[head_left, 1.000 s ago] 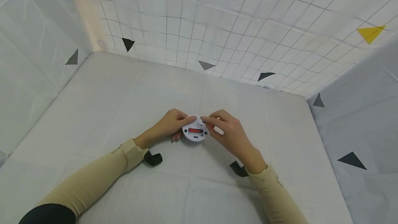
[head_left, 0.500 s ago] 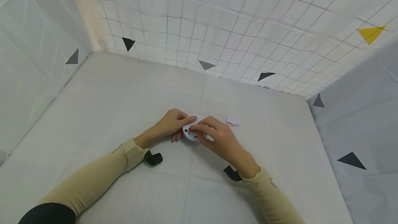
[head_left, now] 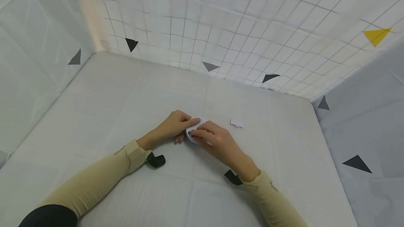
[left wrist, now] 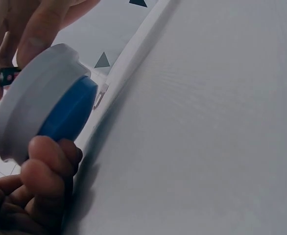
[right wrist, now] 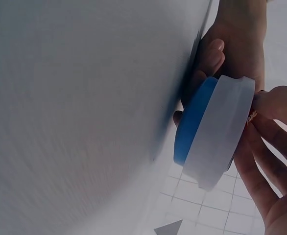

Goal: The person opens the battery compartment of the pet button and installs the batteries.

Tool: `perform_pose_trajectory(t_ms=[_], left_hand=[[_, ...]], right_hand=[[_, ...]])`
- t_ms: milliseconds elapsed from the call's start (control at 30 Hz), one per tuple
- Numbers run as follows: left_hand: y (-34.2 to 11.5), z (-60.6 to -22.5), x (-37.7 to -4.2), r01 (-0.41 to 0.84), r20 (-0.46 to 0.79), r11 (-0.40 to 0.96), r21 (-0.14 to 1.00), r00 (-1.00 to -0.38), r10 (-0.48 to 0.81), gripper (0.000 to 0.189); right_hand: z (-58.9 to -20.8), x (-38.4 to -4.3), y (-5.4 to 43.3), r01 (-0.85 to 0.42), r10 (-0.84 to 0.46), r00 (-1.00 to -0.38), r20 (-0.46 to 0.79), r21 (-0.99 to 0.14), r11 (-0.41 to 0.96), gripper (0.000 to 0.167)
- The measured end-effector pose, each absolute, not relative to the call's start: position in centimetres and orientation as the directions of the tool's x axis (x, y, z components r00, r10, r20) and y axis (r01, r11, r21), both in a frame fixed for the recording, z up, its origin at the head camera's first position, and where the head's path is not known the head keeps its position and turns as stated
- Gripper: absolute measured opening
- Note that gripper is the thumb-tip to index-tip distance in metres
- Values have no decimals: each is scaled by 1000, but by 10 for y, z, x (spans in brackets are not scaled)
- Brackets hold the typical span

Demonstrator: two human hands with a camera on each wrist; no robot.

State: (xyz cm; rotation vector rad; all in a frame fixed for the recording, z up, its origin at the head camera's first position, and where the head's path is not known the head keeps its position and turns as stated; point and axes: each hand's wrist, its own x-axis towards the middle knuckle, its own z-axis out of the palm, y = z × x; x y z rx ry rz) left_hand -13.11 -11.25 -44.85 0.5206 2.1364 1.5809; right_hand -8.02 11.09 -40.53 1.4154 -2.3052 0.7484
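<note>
My left hand (head_left: 175,123) grips a round white device (head_left: 191,128) by its rim, thumb on the face with small holes and fingers curled beneath. In the left wrist view the device has a blue underside (left wrist: 72,112). My right hand (head_left: 221,141) is over the device's face and pinches a battery (left wrist: 7,76), whose dark end sticks out beside the white rim. A bit of the battery's red and gold casing (right wrist: 251,116) shows in the right wrist view. The fingers hide the battery compartment in the head view.
A small white battery cover (head_left: 237,123) lies on the white-covered table (head_left: 157,195), right of the device. Sheeted walls with black, grey and yellow triangles enclose the table at the back and sides.
My right hand has brought the battery left and down from beside the device onto its compartment, where one red battery showed before. This uncovered the small cover. The left hand stays put.
</note>
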Motion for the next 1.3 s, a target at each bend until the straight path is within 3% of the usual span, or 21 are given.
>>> perform_pose_trajectory(t_ms=[767,1067,1300], left_hand=[[-112,-448,-131,74,-102,297,952,-839,534,50],[-113,-446,-130,57,-114,289,956,-833,541,51],[-113,-445,-130,41,-129,292,955,-832,539,52]], right_hand=[[-410,-82,113,-906,-725,-422,545,-238,349,30],[-410,-82,116,-912,-759,-410,506,-200,359,46],[-410,-83,118,-918,-761,-393,517,-170,359,44]])
